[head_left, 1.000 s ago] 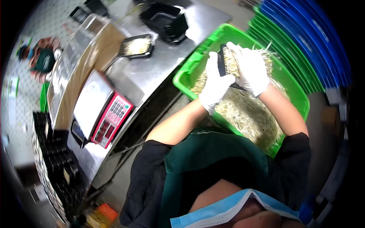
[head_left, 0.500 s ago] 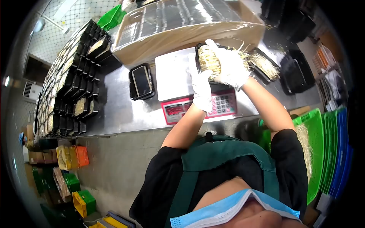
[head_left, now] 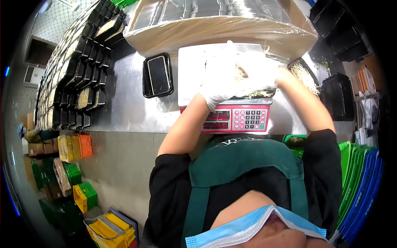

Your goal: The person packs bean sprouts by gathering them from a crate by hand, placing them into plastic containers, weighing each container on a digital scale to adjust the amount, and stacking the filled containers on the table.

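Note:
Both my gloved hands are over the white plate of the red scale (head_left: 250, 120), washed out by glare. My left hand (head_left: 221, 82) lies on the left side of a tray of sprouts (head_left: 258, 94), its fingers blurred into the white. From the right, my right hand (head_left: 258, 72) covers most of the sprouts and the tray; its fingers are hard to make out. Only the tray's dark lower edge and some pale strands show. To the right sits another black tray of sprouts (head_left: 305, 78). A phone (head_left: 158, 74) lies in a black tray left of the scale.
Behind the scale is a wrapped carton (head_left: 219, 33) of clear plastic pieces. Filled black trays (head_left: 62, 82) are stacked at the left. Empty black trays (head_left: 337, 97) stand at the right. Green and blue crates (head_left: 359, 182) are at the lower right, with a person (head_left: 27, 132) far left.
My view has turned from the green crate of sprouts to the metal table. My hands have carried the tray from over that crate to the scale and lowered it there.

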Available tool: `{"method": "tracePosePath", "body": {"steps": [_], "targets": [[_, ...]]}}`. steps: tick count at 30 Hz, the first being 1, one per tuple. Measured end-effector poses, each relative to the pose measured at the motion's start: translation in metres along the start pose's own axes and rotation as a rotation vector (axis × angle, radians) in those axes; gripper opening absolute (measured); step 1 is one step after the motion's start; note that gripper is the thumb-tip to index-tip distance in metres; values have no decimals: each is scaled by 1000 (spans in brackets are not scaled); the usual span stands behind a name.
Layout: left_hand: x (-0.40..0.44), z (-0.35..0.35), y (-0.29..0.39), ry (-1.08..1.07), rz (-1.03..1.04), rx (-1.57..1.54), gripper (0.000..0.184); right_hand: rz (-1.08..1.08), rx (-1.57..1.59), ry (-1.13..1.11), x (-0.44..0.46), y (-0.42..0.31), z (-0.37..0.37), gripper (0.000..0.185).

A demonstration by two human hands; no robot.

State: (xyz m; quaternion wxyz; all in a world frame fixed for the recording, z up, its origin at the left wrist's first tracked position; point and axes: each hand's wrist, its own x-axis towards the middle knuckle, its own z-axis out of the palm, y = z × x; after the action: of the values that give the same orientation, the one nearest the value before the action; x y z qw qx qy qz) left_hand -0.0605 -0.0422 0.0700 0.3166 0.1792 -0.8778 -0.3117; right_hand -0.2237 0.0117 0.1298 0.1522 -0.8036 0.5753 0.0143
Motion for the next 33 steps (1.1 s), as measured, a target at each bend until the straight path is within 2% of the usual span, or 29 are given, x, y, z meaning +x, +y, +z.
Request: {"method": "tracePosePath", "body": {"steps": [1,3,4,6,7,8,10,11,12,14,15,17,18,20,21,23,25,26,27,28,29,30,32,33], "targets": [[1,0,2,-43,-23,95,109,-13,5,-5,-12,13,3,82],[2,6,-5,-91,-63,122,105,-171,0,377,-32,35,5,81],[2,10,-9,-120,-85,129,103,-181,5,365,-33,39,10,81],[6,13,-8,-160,-58,219,97,-46,-26,226,-36,41,22,60],[9,12,-5,-173,-7,302,93,-108,-229,417,-33,54,50,70],[14,10,-3,-177,-15,301,93,-111,-222,412,-33,54,48,70],[24,1,2,-385,-141,329,84,-175,-133,433,-36,57,38,75],[21,-6,14,-341,-107,392,80,-258,-65,470,-42,61,31,84],[19,-13,22,-343,-109,394,80,-259,-62,472,-49,59,15,84],[12,-27,29,-40,150,658,70,-136,-46,447,-70,52,-12,80],[7,-35,27,-46,152,652,70,-129,-42,445,-82,54,-14,80],[-5,-53,11,-11,86,340,61,-9,60,533,-106,67,-10,67],[-9,-62,-1,-7,50,228,58,-12,67,527,-109,71,-4,67],[-13,-73,-20,11,4,77,55,-26,616,656,-104,73,14,58],[-11,-75,-29,22,-6,36,54,61,245,489,-100,71,6,65],[3,-57,-32,-65,-83,15,53,-59,308,436,-69,45,3,71],[9,-16,-22,-103,114,334,54,-198,363,311,-45,33,5,87],[2,3,-24,-18,321,408,56,-210,366,309,-39,39,8,87],[-4,7,-22,-19,323,407,56,-227,391,243,-39,49,12,87],[-7,13,-20,-51,226,318,53,-235,409,181,-41,59,16,88],[-6,14,-14,-66,194,261,52,-137,751,187,-53,51,21,78],[-3,15,-7,-78,160,204,51,-112,734,195,-59,53,25,78],[-2,7,0,-49,116,47,35,42,664,215,-77,60,30,70],[-1,12,1,-73,-46,-279,32,56,276,243,-78,53,29,64]]}}
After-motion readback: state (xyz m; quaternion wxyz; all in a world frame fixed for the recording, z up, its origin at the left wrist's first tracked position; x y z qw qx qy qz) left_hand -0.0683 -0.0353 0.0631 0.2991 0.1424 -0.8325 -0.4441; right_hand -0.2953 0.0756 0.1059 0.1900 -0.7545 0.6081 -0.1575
